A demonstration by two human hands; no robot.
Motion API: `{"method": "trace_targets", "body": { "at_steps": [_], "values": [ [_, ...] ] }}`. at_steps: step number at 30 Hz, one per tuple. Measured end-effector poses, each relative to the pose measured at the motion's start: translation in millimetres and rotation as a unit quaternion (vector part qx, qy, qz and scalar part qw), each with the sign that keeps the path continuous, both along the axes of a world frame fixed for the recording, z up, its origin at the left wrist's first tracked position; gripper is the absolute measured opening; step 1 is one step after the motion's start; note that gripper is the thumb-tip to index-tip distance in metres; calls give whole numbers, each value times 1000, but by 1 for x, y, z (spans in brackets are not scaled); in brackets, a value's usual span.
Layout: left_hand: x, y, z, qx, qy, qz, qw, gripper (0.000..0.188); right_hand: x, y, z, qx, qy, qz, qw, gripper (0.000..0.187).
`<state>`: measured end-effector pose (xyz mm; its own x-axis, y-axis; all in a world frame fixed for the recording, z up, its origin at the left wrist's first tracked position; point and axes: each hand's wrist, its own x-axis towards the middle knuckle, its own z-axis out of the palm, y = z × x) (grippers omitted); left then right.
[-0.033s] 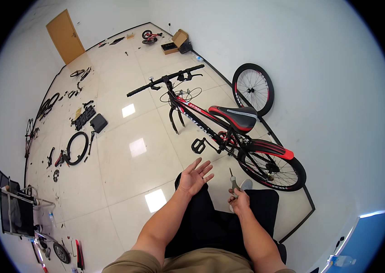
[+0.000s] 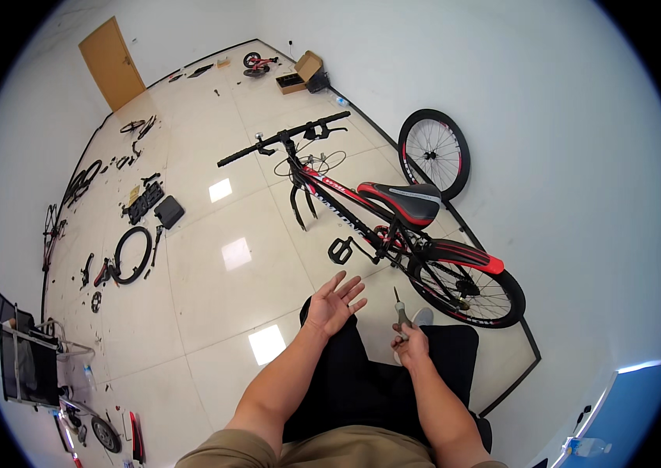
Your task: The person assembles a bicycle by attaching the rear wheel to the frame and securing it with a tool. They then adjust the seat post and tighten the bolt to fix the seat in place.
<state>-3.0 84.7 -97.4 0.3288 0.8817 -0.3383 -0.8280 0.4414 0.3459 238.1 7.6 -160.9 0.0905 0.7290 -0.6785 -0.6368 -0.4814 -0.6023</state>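
Note:
My left hand (image 2: 334, 306) is held palm up above my knee with the fingers spread, and nothing lies in it. Just beyond it is a black pedal (image 2: 340, 250) of the bicycle. My right hand (image 2: 411, 343) is wrapped round the grey handle of a screwdriver (image 2: 401, 313), whose shaft points up and away from me. In front of both hands stands a black and red bicycle frame (image 2: 338, 204) with its rear wheel (image 2: 494, 300) fitted and no wheel in the fork (image 2: 299, 207). The saddle (image 2: 408, 204) is black and red.
A loose wheel (image 2: 434, 154) leans against the right wall. A tyre (image 2: 133, 255), a black toolbox (image 2: 143, 204) and several bicycle parts lie on the floor to the left. At the near left is a folding chair (image 2: 30, 355); an open carton (image 2: 293, 83) stands far back.

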Motion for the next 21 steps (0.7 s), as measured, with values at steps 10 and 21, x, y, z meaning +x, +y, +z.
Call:
{"method": "trace_targets", "body": {
  "at_steps": [10,21],
  "values": [
    [9,0,-1,50,147,-77,985,76,2,1,19,60,196,-9,979,30],
    [22,-3,-4,64,204,-108,971,39,1,0,21,59,167,74,981,33]
  ]
}}
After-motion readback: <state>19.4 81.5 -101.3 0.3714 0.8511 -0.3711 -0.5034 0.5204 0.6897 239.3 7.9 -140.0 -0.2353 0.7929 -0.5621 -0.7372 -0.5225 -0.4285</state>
